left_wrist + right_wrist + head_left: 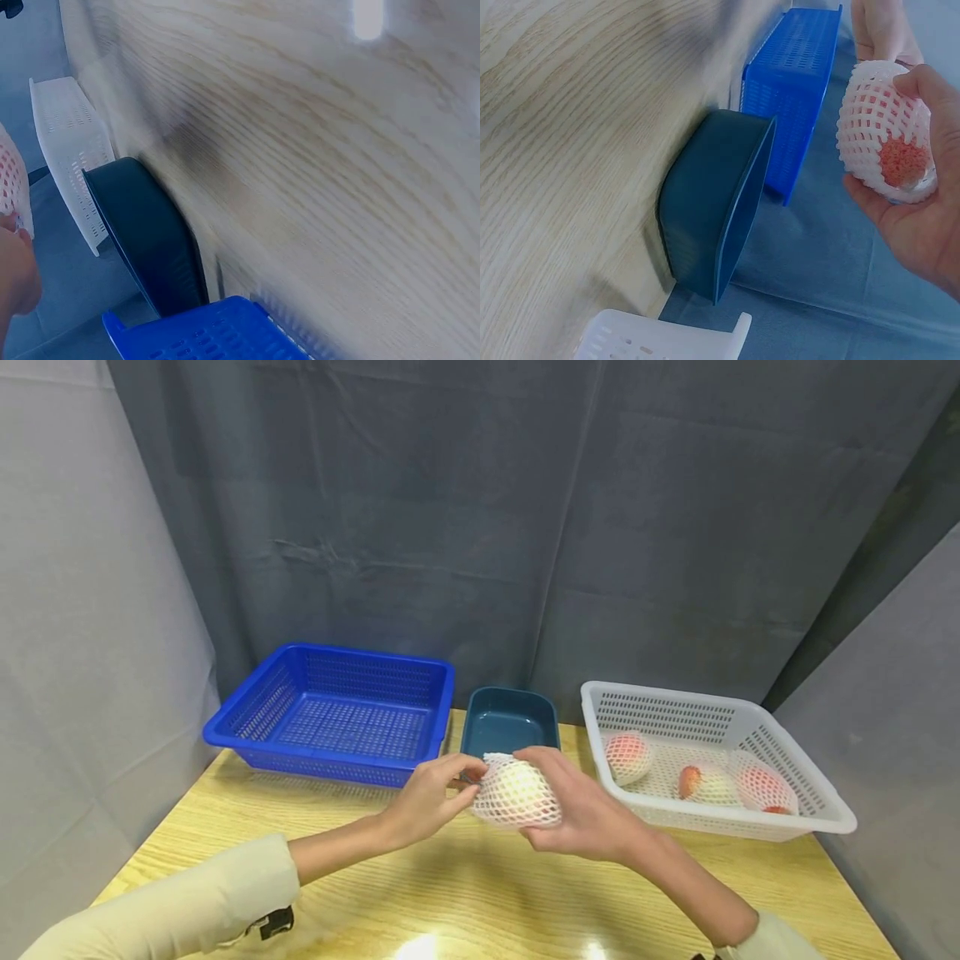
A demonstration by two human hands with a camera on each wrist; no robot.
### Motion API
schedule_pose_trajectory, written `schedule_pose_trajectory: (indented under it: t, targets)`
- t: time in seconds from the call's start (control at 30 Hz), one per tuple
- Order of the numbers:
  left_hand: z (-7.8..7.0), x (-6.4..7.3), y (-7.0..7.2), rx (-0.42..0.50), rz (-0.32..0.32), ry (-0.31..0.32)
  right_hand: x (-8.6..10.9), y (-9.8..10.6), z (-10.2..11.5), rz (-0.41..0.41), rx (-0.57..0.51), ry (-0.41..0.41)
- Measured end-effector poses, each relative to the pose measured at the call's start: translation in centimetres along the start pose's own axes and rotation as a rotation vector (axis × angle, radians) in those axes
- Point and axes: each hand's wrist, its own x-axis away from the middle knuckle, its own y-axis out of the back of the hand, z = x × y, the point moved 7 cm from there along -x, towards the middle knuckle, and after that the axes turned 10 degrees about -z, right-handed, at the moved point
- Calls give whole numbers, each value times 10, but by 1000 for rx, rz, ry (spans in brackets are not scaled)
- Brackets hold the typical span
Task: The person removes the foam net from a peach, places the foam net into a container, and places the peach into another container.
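Over the table, in front of the small teal bin (512, 696), a pale peach-like fruit (519, 787) in a white foam net is held between both hands. My right hand (588, 814) grips it from the right, with fingers over the top and the thumb below. My left hand (431, 797) pinches the loose end of the foam net (491, 770) on the left side. The right wrist view shows a reddish patch of the fruit (904, 161) through the net's opening near the right palm.
A blue basket (352, 656) stands at the back left. The white basket (813, 768) on the right holds several netted fruits (628, 756) with red patches. Grey curtains (375, 510) hang behind the wooden table (450, 893).
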Motion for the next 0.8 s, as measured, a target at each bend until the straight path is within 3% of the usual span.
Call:
schedule_pose_trajectory:
  t: [0.1, 0.23, 0.43, 0.6, 0.8]
  targets:
    - [3, 0, 0, 36, -1, 87, -1, 1, 2, -8, -11, 19]
    - [3, 0, -1, 105, 7, 130, -2, 2, 3, -8, -21, 31]
    - [-4, -1, -3, 175, 36, 58, -3, 5, 5, -13, -33, 33]
    - [-12, 1, -8, 159, 67, -22, -4, 2, 9, -12, -31, 58]
    - [-16, 1, -12, 166, 97, 9, -4, 0, 12, -18, -54, 70]
